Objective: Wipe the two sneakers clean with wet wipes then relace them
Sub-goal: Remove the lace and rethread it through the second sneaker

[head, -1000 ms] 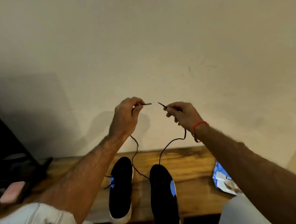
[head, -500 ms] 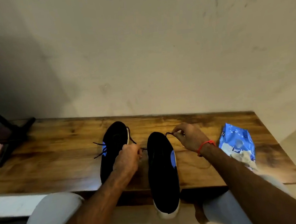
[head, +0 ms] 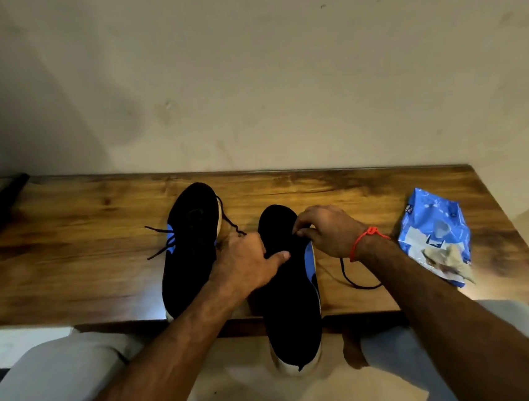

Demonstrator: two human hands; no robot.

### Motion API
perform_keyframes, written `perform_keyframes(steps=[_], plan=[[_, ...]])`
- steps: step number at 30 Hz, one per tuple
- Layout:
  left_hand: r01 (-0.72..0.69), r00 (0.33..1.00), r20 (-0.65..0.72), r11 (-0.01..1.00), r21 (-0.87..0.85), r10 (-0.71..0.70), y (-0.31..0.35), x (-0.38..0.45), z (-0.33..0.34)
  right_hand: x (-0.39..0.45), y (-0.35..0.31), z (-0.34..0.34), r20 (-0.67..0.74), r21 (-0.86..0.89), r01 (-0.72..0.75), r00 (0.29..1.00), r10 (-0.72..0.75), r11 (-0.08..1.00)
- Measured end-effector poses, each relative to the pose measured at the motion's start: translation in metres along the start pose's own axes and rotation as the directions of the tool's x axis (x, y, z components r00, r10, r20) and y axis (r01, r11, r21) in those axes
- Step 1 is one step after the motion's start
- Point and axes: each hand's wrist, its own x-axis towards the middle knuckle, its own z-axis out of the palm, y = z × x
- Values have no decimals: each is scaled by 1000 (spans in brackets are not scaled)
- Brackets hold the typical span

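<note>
Both hands' fingers (head: 301, 227) on right sneaker (head: 290, 295).

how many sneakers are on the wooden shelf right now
2. The left sneaker lies on the wooden shelf, laces loose. The right sneaker lies beside it, heel overhanging the front edge, both hands on it. None seems hidden.

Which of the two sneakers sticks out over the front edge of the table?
The right sneaker, the one both hands touch. Its heel hangs past the table edge; the left sneaker lies almost fully on it.
</note>
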Motion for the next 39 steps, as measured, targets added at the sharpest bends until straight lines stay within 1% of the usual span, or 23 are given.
perform_keyframes(steps=[2,4,6,8,11,13,15,17,18,20,21,22,23,25,28,29,31,33,36,39], plan=[[3,999,-46,1000,5,-3,-4,3,1,-1,1,1,7,13,-10,1000,10,1000],[-3,998,-69,1000,-21,1,-8,6,1,-2,5,2,-27,53,-38,999,39,998],[-17,997,-74,993,-120,8,-10,5,2,-3,11,5,-66,111,-108,991,115,988],[-30,997,-79,981,-192,15,-9,4,4,-3,15,10,-70,144,-176,980,188,974],[-22,995,-100,969,-245,-3,-10,5,4,-1,13,11,-61,210,-242,964,259,947],[-7,994,-108,962,-272,-23,-11,5,4,0,9,7,-102,306,-261,947,304,916],[1,994,-107,949,-315,-36,-13,5,5,0,5,2,-199,456,-236,913,357,858],[-4,993,-111,934,-356,-38,-13,5,5,-2,1,0,-255,627,-178,873,416,758],[-2,993,-108,928,-373,-41,-13,4,5,-3,-1,0,-247,707,-145,867,434,692],[12,994,-96,916,-400,-55,-12,4,4,-3,-8,1,-198,826,-89,879,434,556],[19,994,-89,913,-407,-61,-11,4,2,-3,-11,1,-182,855,-69,889,421,514],[24,995,-81,911,-412,-63,-9,4,1,-2,-13,2,-181,858,-55,898,401,511],[28,996,-70,908,-418,-63,-8,4,0,-2,-16,3,-188,843,-48,907,377,536],[44,997,-37,889,-455,-69,-7,2,-1,-3,-21,4,-198,770,-54,927,318,636],[75,996,-1,829,-553,-91,-8,-1,-2,-4,-23,8,-169,518,-99,962,215,850],[88,995,14,807,-584,-98,-8,-1,-2,-5,-24,10,-155,438,-102,970,186,893],[115,993,46,764,-634,-111,-7,-2,-3,-7,-26,13,-127,353,-108,979,162,930],[128,991,62,737,-664,-116,-6,-3,-3,-8,-28,14,-120,326,-113,980,160,939],[129,991,60,724,-677,-121,-6,-3,-3,-7,-33,15,-144,293,-128,974,176,948],[134,990,56,709,-693,-132,-6,-3,-3,-7,-39,15,-141,246,-120,977,158,962]])
